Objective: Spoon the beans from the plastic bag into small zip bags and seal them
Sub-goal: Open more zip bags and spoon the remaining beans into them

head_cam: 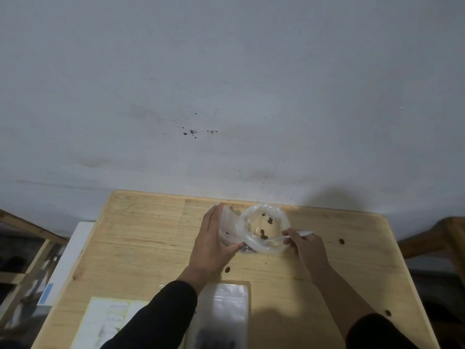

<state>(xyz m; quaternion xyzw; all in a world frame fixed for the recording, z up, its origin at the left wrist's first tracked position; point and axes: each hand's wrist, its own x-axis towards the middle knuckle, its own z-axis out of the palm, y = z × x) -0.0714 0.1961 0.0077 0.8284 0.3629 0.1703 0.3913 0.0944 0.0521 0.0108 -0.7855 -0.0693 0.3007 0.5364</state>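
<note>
spoon (289,238) bowl hidden inside plastic bag (261,227); zip bags (224,316) blurred.

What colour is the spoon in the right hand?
White, slightly see-through plastic spoon, held by the right hand; head view.

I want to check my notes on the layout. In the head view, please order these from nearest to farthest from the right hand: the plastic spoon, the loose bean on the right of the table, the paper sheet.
1. Plastic spoon: gripped in the right hand itself.
2. Loose bean: on the table, just right of that hand.
3. Paper sheet: near left corner, farthest.
</note>
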